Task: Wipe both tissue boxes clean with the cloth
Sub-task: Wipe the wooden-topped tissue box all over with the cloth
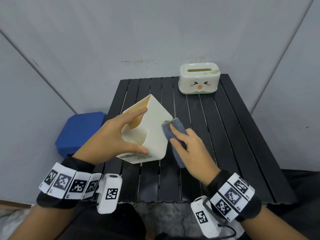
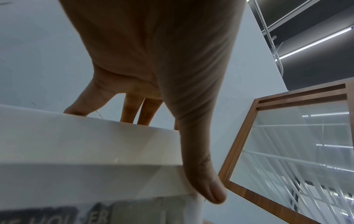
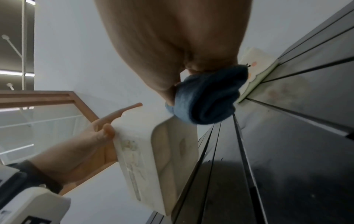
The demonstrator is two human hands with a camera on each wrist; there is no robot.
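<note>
A plain cream tissue box [image 1: 154,129] is tilted up off the black slatted table [image 1: 225,153], its open underside turned to the left. My left hand [image 1: 119,134] grips it, thumb on the near end and fingers over the far rim; the left wrist view shows the same box [image 2: 86,151] under the thumb [image 2: 203,174]. My right hand [image 1: 188,148] holds a folded blue cloth [image 1: 171,129] against the box's right face. The right wrist view shows the cloth [image 3: 206,98] bunched under the palm, touching the box [image 3: 159,159]. A second tissue box [image 1: 199,78] with a cartoon face stands at the table's far right.
A blue plastic case [image 1: 78,132] lies on the floor left of the table. Grey walls close in behind and on both sides. The table's near and right slats are bare.
</note>
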